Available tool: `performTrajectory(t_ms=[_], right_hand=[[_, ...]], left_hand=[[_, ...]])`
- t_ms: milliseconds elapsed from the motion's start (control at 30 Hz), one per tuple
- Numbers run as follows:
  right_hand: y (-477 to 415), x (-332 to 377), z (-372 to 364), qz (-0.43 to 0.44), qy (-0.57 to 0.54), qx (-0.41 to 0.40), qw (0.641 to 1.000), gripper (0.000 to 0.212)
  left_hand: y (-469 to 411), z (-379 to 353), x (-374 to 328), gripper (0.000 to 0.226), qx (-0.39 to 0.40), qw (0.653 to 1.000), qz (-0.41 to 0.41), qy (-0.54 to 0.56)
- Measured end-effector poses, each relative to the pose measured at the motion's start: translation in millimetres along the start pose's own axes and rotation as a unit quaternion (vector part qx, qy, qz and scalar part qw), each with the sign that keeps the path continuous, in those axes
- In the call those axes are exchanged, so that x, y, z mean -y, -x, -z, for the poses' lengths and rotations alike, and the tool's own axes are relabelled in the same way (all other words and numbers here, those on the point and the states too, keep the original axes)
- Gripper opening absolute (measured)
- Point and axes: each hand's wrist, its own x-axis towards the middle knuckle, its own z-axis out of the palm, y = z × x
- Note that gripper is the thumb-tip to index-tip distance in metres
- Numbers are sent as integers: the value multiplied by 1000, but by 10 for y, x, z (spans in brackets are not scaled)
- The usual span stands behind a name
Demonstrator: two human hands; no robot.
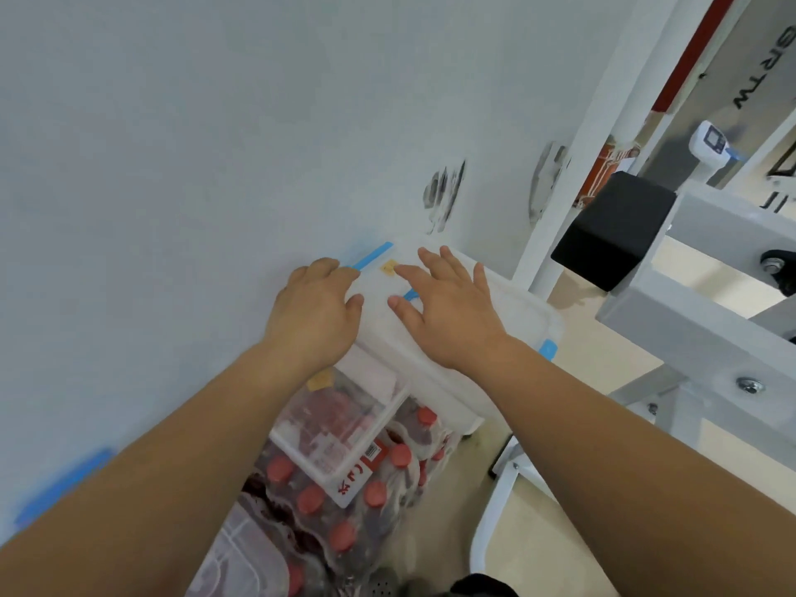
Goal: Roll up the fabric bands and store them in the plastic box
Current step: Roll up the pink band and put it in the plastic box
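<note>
The left forearm (172,445) extends from seven o'clock, the right forearm (624,424) from four. The left hand (314,312) curls its fingers (tips hidden), thumb toward three o'clock; the right hand (448,308) lies flat, fingers spread toward eleven.

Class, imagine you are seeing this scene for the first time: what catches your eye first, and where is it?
Two bare hands at the centre draw the eye: the right hand lies spread flat on the lid of the translucent plastic box, while the left hand curls over its left edge by a blue clip. Below the box sit shrink-wrapped red-capped bottles. At right stands a white metal frame with a black pad.
</note>
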Motion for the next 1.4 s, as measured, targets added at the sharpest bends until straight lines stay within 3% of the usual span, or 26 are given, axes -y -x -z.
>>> performTrajectory(t_ms=[333, 633, 800, 1067, 1233, 1400], right_hand=[[189, 1066, -164, 209, -87, 60, 972, 55], [967, 2298, -671, 380, -51, 134, 914, 53], [1517, 3058, -1004, 435, -47, 152, 886, 54], [2366, 4075, -1807, 411, -12, 227, 883, 49], [2497, 4073, -2203, 306, 50, 277, 909, 54], [2442, 3901, -2372, 262, 82, 247, 930, 51]], left_hand=[[1431, 569, 529, 43, -98, 980, 173, -4], [3267, 800, 1181, 39, -139, 921, 359, -51], [4253, 739, 1647, 37, -154, 894, 420, -36], [5440, 601, 2581, 45, -51, 899, 434, -38], [5550, 423, 2896, 53, 37, 920, 388, -30], [5293, 239, 3057, 48, 60, 943, 327, 6]])
